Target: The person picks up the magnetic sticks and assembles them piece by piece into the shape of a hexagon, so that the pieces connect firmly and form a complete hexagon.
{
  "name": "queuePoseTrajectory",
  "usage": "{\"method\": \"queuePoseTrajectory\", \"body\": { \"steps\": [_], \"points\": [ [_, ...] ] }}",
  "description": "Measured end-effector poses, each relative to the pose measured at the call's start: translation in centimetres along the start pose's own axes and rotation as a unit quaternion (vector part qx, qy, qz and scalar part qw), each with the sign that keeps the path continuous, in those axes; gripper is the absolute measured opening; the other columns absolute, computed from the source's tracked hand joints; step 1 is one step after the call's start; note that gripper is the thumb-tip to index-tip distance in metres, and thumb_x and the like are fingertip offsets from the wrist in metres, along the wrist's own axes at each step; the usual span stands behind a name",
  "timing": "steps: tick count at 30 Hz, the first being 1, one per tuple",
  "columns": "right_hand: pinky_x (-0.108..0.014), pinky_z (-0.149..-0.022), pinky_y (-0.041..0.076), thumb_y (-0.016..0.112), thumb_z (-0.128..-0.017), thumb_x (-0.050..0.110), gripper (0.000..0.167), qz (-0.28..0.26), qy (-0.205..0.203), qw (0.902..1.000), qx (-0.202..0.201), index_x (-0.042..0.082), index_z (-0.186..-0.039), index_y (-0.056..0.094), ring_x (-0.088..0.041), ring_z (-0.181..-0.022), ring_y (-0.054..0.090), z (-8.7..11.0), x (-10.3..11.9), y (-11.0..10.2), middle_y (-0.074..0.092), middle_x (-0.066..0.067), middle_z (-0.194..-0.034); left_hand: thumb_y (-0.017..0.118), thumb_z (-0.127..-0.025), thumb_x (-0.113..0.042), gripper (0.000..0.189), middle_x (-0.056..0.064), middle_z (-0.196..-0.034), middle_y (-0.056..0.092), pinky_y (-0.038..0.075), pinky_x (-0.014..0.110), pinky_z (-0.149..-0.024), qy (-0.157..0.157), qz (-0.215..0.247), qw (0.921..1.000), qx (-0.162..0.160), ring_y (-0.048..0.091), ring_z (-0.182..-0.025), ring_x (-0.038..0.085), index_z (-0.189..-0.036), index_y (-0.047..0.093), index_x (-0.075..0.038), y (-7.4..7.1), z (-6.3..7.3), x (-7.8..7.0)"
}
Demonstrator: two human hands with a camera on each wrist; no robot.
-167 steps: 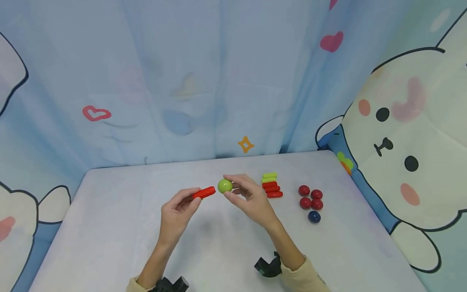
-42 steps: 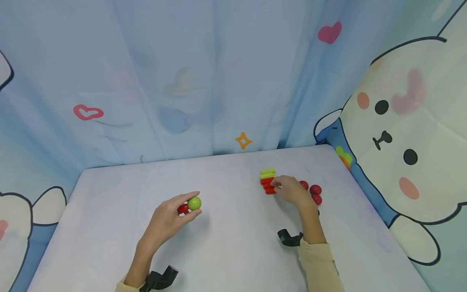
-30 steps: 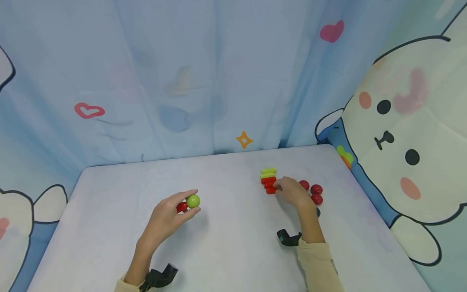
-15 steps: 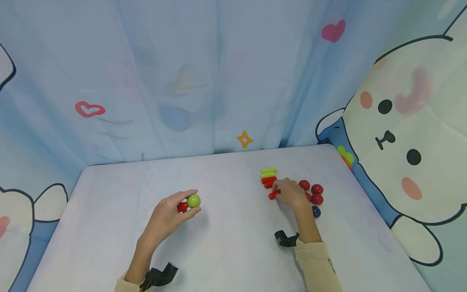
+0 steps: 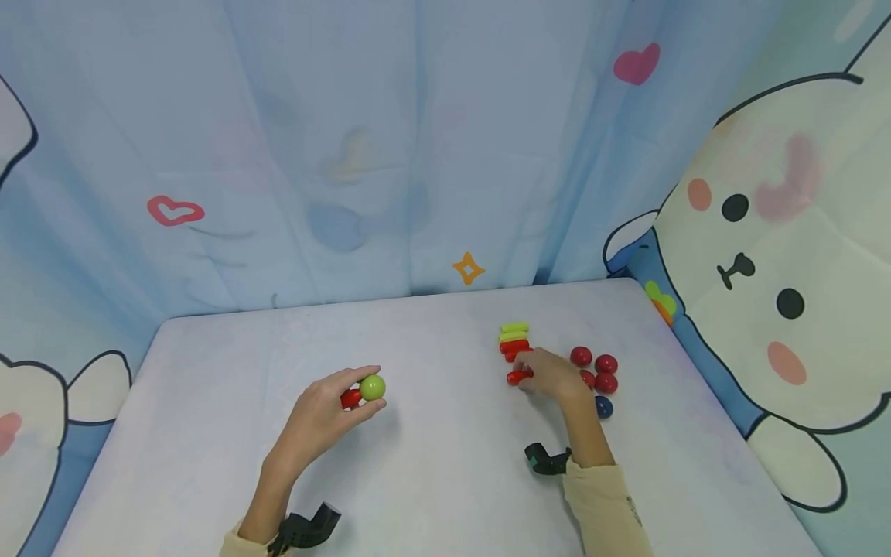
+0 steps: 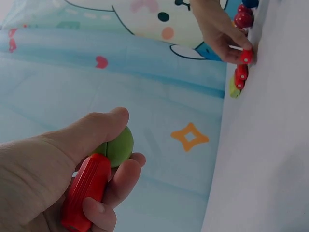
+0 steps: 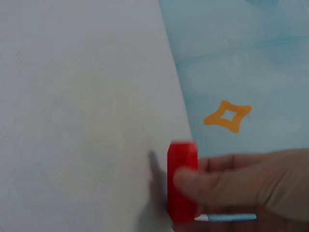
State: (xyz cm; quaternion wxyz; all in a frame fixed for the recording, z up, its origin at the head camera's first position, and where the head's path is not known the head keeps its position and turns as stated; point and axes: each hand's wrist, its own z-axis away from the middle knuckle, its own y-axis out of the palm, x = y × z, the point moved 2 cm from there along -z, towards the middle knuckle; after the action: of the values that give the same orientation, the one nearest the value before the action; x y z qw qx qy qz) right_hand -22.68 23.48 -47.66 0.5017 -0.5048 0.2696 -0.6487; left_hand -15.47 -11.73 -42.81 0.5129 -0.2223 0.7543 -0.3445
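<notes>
My left hand [image 5: 313,422] holds a green ball [image 5: 372,387] between thumb and fingertips, raised over the table. The same hand grips a red faceted stick [image 6: 87,191], its end meeting the ball. My right hand [image 5: 557,377] pinches another red stick [image 7: 182,154] between thumb and fingers, just in front of a row of sticks. That row has yellow-green sticks [image 5: 515,328] at the back and red sticks [image 5: 513,346] nearer, partly covered by the right hand.
Right of the right hand lie several dark red balls [image 5: 606,383] and one dark blue ball [image 5: 603,407], some partly hidden by the hand. A white-covered table [image 5: 431,464] spans the front, with a patterned curtain [image 5: 334,155] behind its far edge.
The green ball passed from the right hand to the left, beside the red stick. The right hand then moved to the row and drew its nearest red stick toward the front.
</notes>
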Motion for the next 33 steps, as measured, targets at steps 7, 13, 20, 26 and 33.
{"method": "queuePoseTrajectory", "body": {
  "steps": [7, 13, 20, 26, 33],
  "points": [
    [-0.031, -0.081, 0.054, 0.064, -0.093, 0.020, 0.028, -0.112, -0.154, 0.9807, -0.042, 0.010, -0.119, 0.064, -0.018, -0.092, 0.058, 0.2, 2.5, -0.5, 0.066, -0.006, -0.104, 0.080, -0.080, -0.027, 0.052, 0.003, -0.108, 0.072, 0.051, 0.017, -0.065, 0.003, 0.016, 0.9999, 0.004, 0.062, -0.083, 0.010, -0.128, 0.063, -0.015, -0.1, 0.0, 0.2],
    [-0.024, -0.075, 0.055, 0.062, -0.095, 0.026, 0.032, -0.258, -0.244, 0.9311, -0.082, 0.014, -0.125, 0.062, -0.022, -0.085, 0.064, 0.6, 5.5, -0.5, 0.066, -0.009, -0.104, 0.080, -0.079, -0.025, 0.049, 0.004, -0.102, 0.073, 0.050, 0.017, -0.061, -0.013, 0.048, 0.9987, 0.009, 0.060, -0.075, 0.010, -0.122, 0.061, -0.013, -0.2, -0.1, 0.3],
    [-0.029, -0.069, 0.052, 0.067, -0.091, 0.027, 0.025, -0.387, -0.229, 0.8883, -0.094, 0.019, -0.116, 0.066, -0.026, -0.080, 0.061, 1.6, 8.3, 0.2, 0.064, -0.010, -0.101, 0.081, -0.078, -0.026, 0.047, 0.002, -0.107, 0.073, 0.054, 0.017, -0.069, -0.009, 0.029, 0.9995, -0.002, 0.064, -0.087, 0.013, -0.121, 0.067, -0.014, -0.3, -0.1, 0.1],
    [-0.036, -0.080, 0.057, 0.068, -0.091, 0.025, 0.028, -0.410, -0.238, 0.8785, -0.057, 0.012, -0.116, 0.065, -0.035, -0.088, 0.064, 2.2, 10.2, 1.0, 0.067, -0.019, -0.105, 0.082, -0.077, -0.027, 0.048, 0.003, -0.109, 0.072, 0.058, 0.024, -0.075, 0.013, 0.023, 0.9995, -0.016, 0.066, -0.093, 0.015, -0.121, 0.067, -0.013, -0.1, -0.1, -0.3],
    [-0.038, -0.086, 0.056, 0.068, -0.091, 0.020, 0.028, -0.432, -0.233, 0.8709, -0.015, 0.008, -0.114, 0.062, -0.033, -0.092, 0.068, 2.5, 11.6, 2.0, 0.069, -0.015, -0.104, 0.081, -0.078, -0.025, 0.049, 0.004, -0.108, 0.072, 0.058, 0.026, -0.075, 0.024, 0.022, 0.9990, -0.030, 0.066, -0.094, 0.016, -0.123, 0.065, -0.011, 0.1, -0.1, -0.5]
  ]
}}
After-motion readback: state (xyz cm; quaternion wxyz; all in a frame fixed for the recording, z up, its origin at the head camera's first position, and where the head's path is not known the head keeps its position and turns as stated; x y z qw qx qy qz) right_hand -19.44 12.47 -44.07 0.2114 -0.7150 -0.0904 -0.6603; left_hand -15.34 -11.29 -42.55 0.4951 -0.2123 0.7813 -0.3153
